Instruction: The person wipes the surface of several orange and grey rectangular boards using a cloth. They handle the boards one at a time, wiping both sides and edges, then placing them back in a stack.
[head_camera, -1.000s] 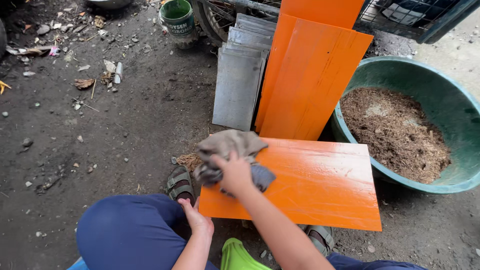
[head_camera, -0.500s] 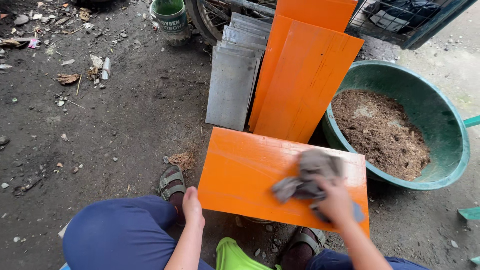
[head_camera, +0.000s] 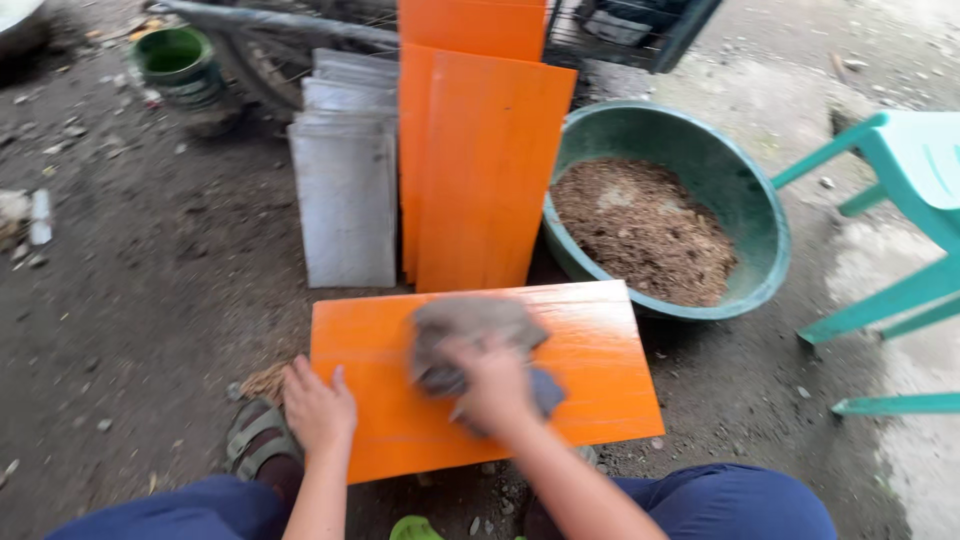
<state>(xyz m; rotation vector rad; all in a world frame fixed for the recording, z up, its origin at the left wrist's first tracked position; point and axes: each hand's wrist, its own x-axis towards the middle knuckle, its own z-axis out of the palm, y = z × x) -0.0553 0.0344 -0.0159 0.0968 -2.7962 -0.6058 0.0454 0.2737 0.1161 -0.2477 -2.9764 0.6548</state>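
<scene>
Both of your hands are resting on the flat orange panel (head_camera: 600, 350) lying on the ground in front of your knees. Your right hand (head_camera: 492, 385) is closing its fingers over a crumpled grey rag (head_camera: 470, 325), pressing it down near the middle of the panel; the hand is blurred, so the exact curl of each finger is hard to read. Your left hand (head_camera: 318, 408) is lying at about nine o'clock from the rag, fingers spread loosely and laid flat on the panel's left edge, gripping nothing.

At twelve o'clock from the rag, more orange panels (head_camera: 485, 170) are standing upright, and a stack of grey panels (head_camera: 345, 190) is leaning just beside them at eleven o'clock. At two o'clock a green basin (head_camera: 765, 215) is sitting on the ground, holding brown crumbly material (head_camera: 640, 230). A turquoise plastic chair (head_camera: 905, 160) is standing at three o'clock, well apart from the panel. A small green bucket (head_camera: 178, 62) is sitting far off at ten o'clock. Your sandalled foot (head_camera: 250, 440) is showing under the left hand, touching the dirt ground (head_camera: 130, 300).
</scene>
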